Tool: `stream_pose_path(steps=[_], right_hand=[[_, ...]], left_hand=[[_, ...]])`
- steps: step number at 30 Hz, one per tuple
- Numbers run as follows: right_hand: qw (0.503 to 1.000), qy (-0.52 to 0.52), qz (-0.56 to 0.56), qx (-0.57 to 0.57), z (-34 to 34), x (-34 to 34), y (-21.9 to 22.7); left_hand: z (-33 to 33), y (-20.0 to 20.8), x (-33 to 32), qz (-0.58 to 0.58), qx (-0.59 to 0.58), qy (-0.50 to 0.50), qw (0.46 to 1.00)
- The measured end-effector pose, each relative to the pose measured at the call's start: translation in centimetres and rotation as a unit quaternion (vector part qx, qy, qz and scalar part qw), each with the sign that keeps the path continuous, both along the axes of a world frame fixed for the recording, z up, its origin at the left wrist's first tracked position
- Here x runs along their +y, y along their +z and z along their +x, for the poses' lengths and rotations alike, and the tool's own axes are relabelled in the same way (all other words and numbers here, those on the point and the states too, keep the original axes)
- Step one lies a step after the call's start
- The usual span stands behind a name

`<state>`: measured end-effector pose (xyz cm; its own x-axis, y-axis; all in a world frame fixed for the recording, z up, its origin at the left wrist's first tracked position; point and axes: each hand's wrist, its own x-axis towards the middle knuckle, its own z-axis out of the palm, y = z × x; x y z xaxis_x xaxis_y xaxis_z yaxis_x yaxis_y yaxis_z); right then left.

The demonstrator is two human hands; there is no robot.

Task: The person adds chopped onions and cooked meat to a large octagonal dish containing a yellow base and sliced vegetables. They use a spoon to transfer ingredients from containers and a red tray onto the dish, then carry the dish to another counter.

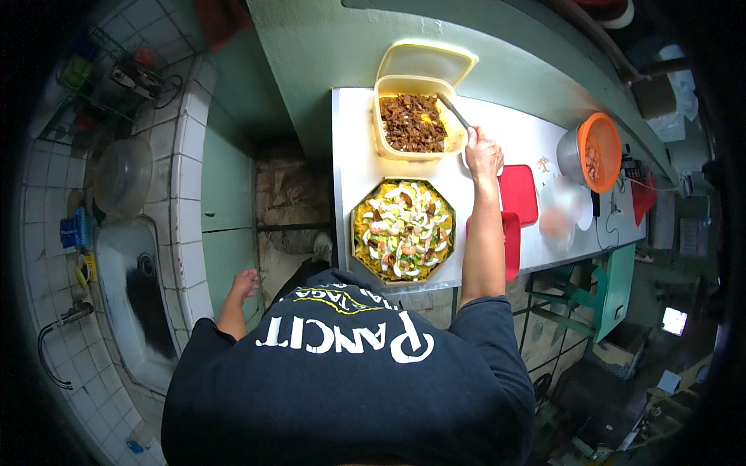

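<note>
One o'clock from the tray (353, 231), right hand (483, 154) fingers squeeze a handle (454, 110); I can't tell if left hand (244, 286) fingers, at eight, touch.

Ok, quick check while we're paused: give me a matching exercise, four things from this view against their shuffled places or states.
Things:
1. Right hand
2. Octagonal tray
3. Orange container
4. Left hand

Places or states:
A. Holding small pinkish pieces
B. Off to the left of the white table
C. Gripping a utensil at the open yellow tub
D. Topped with egg slices

Pairs: 1-C, 2-D, 3-A, 4-B
</note>
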<state>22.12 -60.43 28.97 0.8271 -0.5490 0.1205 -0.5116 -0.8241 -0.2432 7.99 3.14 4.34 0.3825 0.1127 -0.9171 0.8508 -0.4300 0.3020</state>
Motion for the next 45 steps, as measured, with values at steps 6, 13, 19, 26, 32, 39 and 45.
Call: stream_pose_path(steps=[6, 13, 19, 26, 32, 39, 45], right_hand=[[0.995, 0.034, 0.065, -0.063, -7.9, 2.6, 1.9], [0.967, 0.065, 0.213, -0.123, -22.6, 7.6, -1.5], [0.985, 0.102, 0.118, -0.068, -23.6, 10.0, -2.3], [0.974, 0.096, 0.109, -0.174, -19.1, 5.2, 0.4], [0.995, 0.024, -0.057, 0.082, -5.0, 1.4, 1.8], [0.969, 0.121, -0.203, 0.071, 1.0, 2.1, -0.8], [0.988, 0.138, -0.068, -0.033, -12.0, 5.2, 3.7]], left_hand=[[-1.1, -0.8, 0.8, 0.001, -0.004, -0.001, 1.000], [-3.3, -0.1, 0.7, 0.009, 0.005, -0.011, 1.000], [-3.2, -0.5, 0.4, 0.009, 0.004, -0.037, 0.999], [-2.5, 0.4, 0.4, 0.009, -0.002, -0.032, 0.999], [-2.7, -0.1, 0.9, -0.002, 0.001, -0.015, 1.000], [-3.2, -1.3, 3.2, 0.000, 0.000, 0.037, 0.999], [-3.9, -1.5, 4.0, 0.010, 0.029, 0.038, 0.999]])
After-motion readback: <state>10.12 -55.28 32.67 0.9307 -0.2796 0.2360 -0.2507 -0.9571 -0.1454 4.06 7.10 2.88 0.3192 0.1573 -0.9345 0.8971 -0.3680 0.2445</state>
